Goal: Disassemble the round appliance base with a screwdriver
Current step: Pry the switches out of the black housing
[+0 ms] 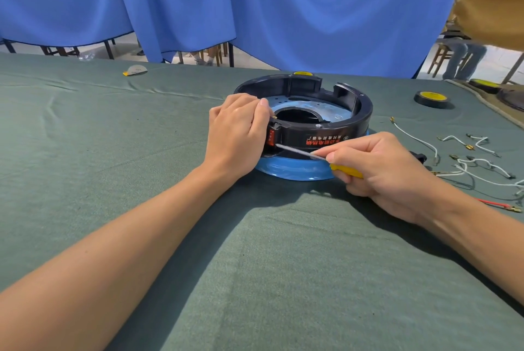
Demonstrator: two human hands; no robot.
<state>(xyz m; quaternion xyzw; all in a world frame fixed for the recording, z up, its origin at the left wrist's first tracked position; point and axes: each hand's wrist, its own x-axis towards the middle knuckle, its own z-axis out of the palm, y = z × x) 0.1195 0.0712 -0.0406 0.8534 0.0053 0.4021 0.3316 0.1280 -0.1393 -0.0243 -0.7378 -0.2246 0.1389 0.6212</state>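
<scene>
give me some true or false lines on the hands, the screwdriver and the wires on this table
1. The right hand grips a yellow-handled screwdriver. True.
2. The screwdriver's shaft points away from the round base. False: it points at the base's side wall, near the red switch.
3. The left hand holds the base's left side. True.
4. The loose white wires lie left of the base. False: they lie to its right, on the green cloth.
</scene>
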